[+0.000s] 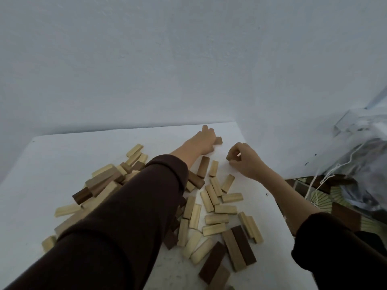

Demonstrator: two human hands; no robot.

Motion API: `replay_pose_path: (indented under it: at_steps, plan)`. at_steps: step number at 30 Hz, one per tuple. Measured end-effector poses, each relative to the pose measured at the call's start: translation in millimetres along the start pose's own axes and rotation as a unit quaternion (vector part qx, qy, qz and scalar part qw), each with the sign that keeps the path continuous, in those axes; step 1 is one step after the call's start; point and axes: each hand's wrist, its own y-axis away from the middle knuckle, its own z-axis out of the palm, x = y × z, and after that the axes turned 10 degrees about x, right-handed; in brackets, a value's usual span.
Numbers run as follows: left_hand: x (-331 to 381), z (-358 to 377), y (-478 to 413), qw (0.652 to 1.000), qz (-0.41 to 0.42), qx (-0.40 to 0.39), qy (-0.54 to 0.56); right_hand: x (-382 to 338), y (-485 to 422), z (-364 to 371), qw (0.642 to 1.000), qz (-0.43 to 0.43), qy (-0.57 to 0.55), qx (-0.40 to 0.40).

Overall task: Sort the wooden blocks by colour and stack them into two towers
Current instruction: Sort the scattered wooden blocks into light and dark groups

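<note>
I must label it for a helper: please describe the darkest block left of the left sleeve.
On the white table, find the heap of blocks left of the dark left sleeve. The dark brown block sticks out at its near-left edge; its neighbours are pale or mid-brown.

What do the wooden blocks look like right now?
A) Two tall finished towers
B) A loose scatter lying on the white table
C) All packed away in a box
B: the pale and dark wooden blocks lie scattered flat over the white table, no tower shows, and the right hand pinches one brown block.
</note>
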Motion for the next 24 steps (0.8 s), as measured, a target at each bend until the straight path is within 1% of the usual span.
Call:
replay_pose_path:
  at_steps: [2,4,5,7,9,12,17,20,22,24]
  plan:
    - [0,-7,10,0.998,-0.052,-0.017,0.039,-5,12,-9,0.998,-0.028,-0.005,-0.055]
    - [1,-13,23,0.994,-0.079,-0.032,0.07,-7,23,-15,0.991,-0.064,0.033,-0.111]
    - [2,-15,29,0.993,-0.079,-0.036,0.076,-8,26,-17,0.987,-0.077,0.05,-0.134]
    - [4,-18,44,0.998,-0.05,-0.029,0.035,-8,32,-19,0.981,-0.09,0.074,-0.154]
    - [5,-12,55,0.998,-0.042,-0.026,-0.026,-9,36,-16,0.978,-0.111,0.1,-0.148]
    - [7,1,64,0.994,-0.059,-0.029,-0.092,-9,39,-8,0.969,-0.147,0.151,-0.126]
    - [14,7,71,0.993,-0.069,-0.008,-0.099,-11,44,-5,0.949,-0.177,0.228,-0.123]
    - [13,12,66,0.993,-0.067,-0.016,-0.091,-6,46,-7,0.954,-0.162,0.225,-0.11]
    - [12,15,63,0.992,-0.062,-0.02,-0.107,-5,47,-10,0.967,-0.135,0.185,-0.114]
    - [11,17,62,0.99,-0.06,-0.015,-0.125,-8,50,-13,0.973,-0.113,0.146,-0.138]
